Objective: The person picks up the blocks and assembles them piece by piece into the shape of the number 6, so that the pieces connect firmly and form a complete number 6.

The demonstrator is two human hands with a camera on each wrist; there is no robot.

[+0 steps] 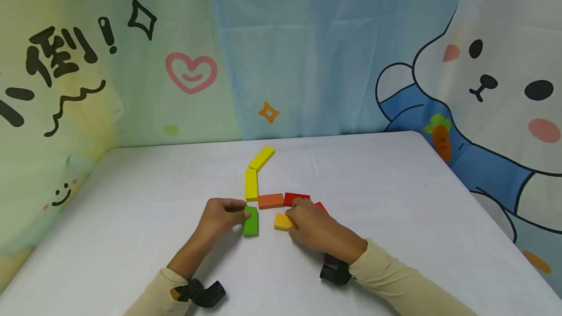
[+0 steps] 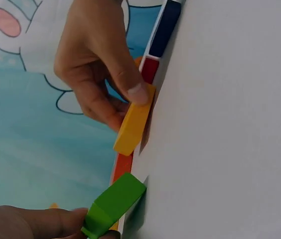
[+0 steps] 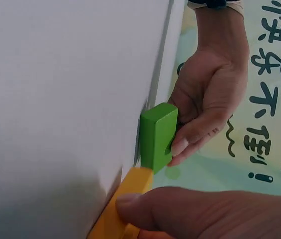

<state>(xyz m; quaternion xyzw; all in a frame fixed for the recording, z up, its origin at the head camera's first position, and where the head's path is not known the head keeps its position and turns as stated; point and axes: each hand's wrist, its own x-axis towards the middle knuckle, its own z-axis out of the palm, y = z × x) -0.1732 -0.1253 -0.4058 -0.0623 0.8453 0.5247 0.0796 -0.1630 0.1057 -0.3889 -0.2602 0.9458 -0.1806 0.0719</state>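
My left hand [image 1: 223, 219] pinches a green block [image 1: 251, 223] by its left side, between thumb and fingers. The green block [image 3: 158, 134] lies just below the lower yellow block [image 1: 251, 185] and left of an orange block [image 1: 270, 201]. To the right, my right hand [image 1: 319, 228] grips an amber-yellow block [image 1: 282, 222] near its right end. That amber block [image 2: 136, 122] appears tilted in the left wrist view, thumb on one face. Behind the right hand lie a red block [image 1: 296, 198] and a second red block [image 1: 322, 207], the latter partly covered by the hand.
Another yellow block [image 1: 262, 158] lies slanted at the far end of the block row. A dark blue block [image 2: 165, 29] shows beyond the right hand in the left wrist view. White cloth covers the table [image 1: 131, 218], and a printed curtain [image 1: 298, 52] hangs behind it.
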